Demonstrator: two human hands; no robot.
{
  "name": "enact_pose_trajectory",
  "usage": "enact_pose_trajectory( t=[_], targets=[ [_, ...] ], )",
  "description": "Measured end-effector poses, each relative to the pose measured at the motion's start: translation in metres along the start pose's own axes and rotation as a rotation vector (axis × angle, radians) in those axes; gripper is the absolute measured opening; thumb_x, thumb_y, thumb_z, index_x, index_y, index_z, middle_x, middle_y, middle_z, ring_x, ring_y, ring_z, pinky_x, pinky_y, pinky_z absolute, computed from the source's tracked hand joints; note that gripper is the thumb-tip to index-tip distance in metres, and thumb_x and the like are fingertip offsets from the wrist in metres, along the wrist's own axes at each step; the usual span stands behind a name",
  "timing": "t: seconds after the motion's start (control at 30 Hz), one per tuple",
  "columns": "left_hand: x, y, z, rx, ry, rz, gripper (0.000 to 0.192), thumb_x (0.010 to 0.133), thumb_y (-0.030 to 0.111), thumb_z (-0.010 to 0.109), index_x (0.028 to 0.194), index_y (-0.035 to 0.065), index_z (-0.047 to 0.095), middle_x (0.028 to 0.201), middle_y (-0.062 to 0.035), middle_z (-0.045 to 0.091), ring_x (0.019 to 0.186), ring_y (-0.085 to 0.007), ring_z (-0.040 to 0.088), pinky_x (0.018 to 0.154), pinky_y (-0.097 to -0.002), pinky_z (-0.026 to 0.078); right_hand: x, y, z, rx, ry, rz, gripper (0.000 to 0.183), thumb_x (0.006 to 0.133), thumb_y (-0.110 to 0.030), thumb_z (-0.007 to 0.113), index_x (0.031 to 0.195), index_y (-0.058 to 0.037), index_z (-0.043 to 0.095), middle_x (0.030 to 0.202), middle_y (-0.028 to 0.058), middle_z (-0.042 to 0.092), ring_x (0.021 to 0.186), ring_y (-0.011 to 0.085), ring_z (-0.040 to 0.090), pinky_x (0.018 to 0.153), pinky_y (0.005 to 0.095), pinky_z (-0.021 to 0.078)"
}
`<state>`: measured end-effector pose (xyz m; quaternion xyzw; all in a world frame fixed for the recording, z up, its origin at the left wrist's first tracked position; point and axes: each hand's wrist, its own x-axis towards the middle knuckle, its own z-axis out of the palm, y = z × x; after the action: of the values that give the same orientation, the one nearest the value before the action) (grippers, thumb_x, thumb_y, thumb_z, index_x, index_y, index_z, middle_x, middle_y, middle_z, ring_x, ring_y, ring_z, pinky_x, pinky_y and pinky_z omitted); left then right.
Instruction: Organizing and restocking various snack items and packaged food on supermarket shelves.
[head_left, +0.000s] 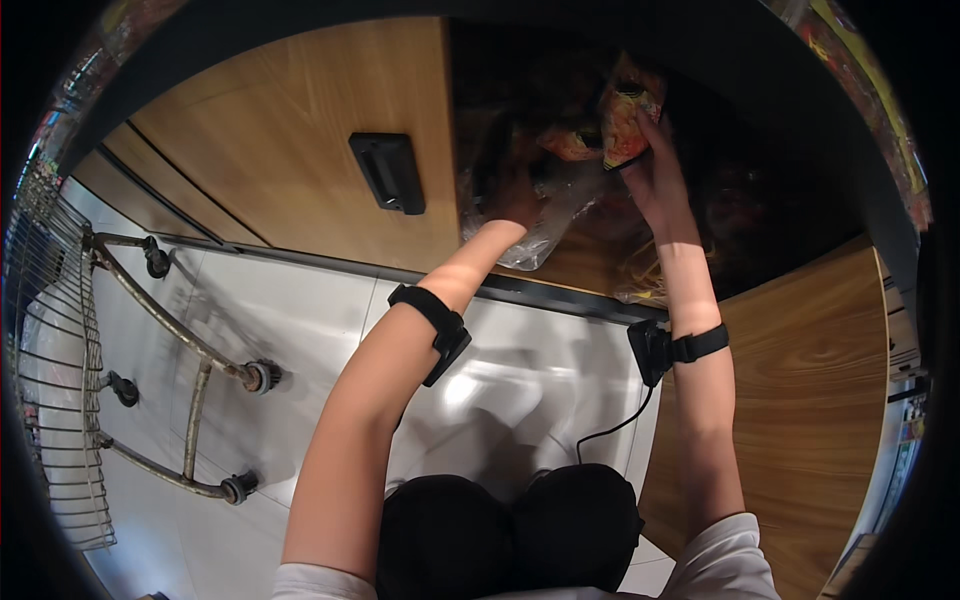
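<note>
Both my arms reach into a dark, open wooden cabinet. My right hand holds an orange-and-yellow printed snack packet, its thumb lying across the front. Just left of it is a second packet of similar colours; what supports it is too dark to tell. My left hand is in shadow inside the cabinet, at a clear plastic bag. Its fingers are too dim to show whether they grip the bag.
A wooden door with a black recessed handle stands at left. The opened door lies along my right arm. A wire shopping cart on castors is on the tiled floor to the left. More clear plastic lies at the cabinet's front edge.
</note>
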<state>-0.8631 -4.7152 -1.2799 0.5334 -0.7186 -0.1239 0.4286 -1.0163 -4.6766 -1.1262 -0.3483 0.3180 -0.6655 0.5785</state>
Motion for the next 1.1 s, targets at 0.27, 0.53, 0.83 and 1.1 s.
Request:
enact_pose_trajectory(
  t=[0.27, 0.53, 0.83, 1.1],
  targets=[
    [0.036, -0.022, -0.007, 0.084, -0.702, -0.031, 0.068, 0.070, 0.037, 0.063, 0.126, 0.0030, 0.044, 0.128, -0.0205, 0.044, 0.118, -0.0345, 0.043, 0.097, -0.0399, 0.036, -0.017, -0.004, -0.011, 0.096, -0.034, 0.016, 0.038, 0.089, -0.015, 0.055, 0.124, -0.0093, 0.043, 0.121, 0.0048, 0.051, 0.110, 0.0161, 0.051, 0.091, 0.0302, 0.0437],
    [0.036, -0.027, 0.019, 0.414, -0.748, -0.077, 0.064, 0.074, 0.032, 0.057, 0.130, 0.0038, 0.042, 0.133, -0.0196, 0.041, 0.122, -0.0326, 0.040, 0.101, -0.0391, 0.032, -0.021, 0.016, -0.013, 0.164, -0.080, 0.039, 0.039, 0.088, -0.013, 0.055, 0.124, -0.0109, 0.043, 0.120, 0.0053, 0.051, 0.110, 0.0170, 0.050, 0.093, 0.0332, 0.0421],
    [0.022, -0.034, 0.035, 0.021, -0.560, -0.239, 0.068, 0.077, 0.036, 0.056, 0.134, 0.0047, 0.036, 0.140, -0.0137, 0.034, 0.129, -0.0249, 0.032, 0.105, -0.0329, 0.025, -0.029, 0.012, 0.006, 0.138, -0.017, 0.061, 0.042, 0.086, -0.013, 0.058, 0.125, -0.0117, 0.042, 0.119, 0.0055, 0.052, 0.110, 0.0171, 0.051, 0.092, 0.0326, 0.0432],
    [0.017, 0.001, -0.003, -0.153, -0.176, -0.093, 0.064, 0.073, 0.033, 0.063, 0.128, 0.0060, 0.043, 0.131, -0.0180, 0.043, 0.120, -0.0303, 0.042, 0.098, -0.0370, 0.034, -0.039, -0.003, -0.014, 0.167, 0.030, -0.009, 0.036, 0.085, -0.015, 0.060, 0.118, -0.0077, 0.048, 0.117, 0.0072, 0.054, 0.109, 0.0187, 0.051, 0.092, 0.0339, 0.0436]
  ],
)
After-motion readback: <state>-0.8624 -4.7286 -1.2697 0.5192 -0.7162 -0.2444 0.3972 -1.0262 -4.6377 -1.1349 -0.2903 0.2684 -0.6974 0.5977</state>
